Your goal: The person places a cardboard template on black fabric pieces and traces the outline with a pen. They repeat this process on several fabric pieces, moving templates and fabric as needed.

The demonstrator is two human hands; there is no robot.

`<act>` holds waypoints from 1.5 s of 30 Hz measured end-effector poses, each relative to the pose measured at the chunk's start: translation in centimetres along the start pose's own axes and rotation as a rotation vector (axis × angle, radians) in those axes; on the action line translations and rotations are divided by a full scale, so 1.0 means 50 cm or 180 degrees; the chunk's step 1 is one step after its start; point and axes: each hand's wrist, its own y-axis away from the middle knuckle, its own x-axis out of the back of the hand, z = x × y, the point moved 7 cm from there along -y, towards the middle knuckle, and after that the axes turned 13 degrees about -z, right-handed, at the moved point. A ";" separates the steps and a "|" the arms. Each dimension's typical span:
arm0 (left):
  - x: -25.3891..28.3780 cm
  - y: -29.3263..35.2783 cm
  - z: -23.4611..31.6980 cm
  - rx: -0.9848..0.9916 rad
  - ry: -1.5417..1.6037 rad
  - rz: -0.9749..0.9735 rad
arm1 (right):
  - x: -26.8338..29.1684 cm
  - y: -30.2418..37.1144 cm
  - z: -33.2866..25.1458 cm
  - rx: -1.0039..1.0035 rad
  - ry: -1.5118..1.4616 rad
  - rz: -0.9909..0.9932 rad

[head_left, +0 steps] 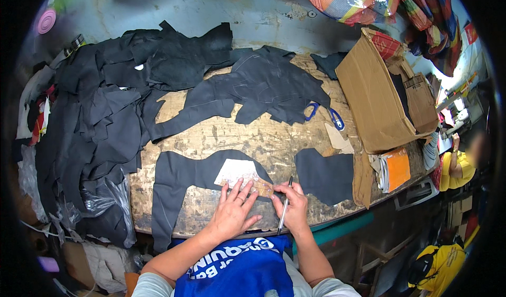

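Cardboard pattern piece (pixel 243 174) pressed flat under spread left hand (pixel 234 208) fingers, right hand (pixel 291 205) pinching one pen (pixel 284 210) at its right edge, one dark leather piece (pixel 182 183) beneath, near table (pixel 263 139) edge, second dark piece (pixel 326 176) right, one cardboard box (pixel 377 102) far right.

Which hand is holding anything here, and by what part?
Right hand grips a pen near its upper part, tip end pointing toward the person. Left hand holds nothing; it lies flat on the template over dark fabric.
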 end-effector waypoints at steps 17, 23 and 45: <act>-0.007 0.002 0.004 0.0073 -0.0180 -0.0226 | 0.010 -0.023 -0.029 -0.0117 -0.0209 -0.0123; -0.001 0.003 -0.001 0.0059 -0.0081 -0.0293 | -0.036 -0.102 -0.034 -0.0456 -0.2572 -0.0209; -0.026 0.004 -0.015 0.0109 -0.0035 -0.0465 | -0.199 -0.180 -0.123 0.0147 -0.0851 -0.1716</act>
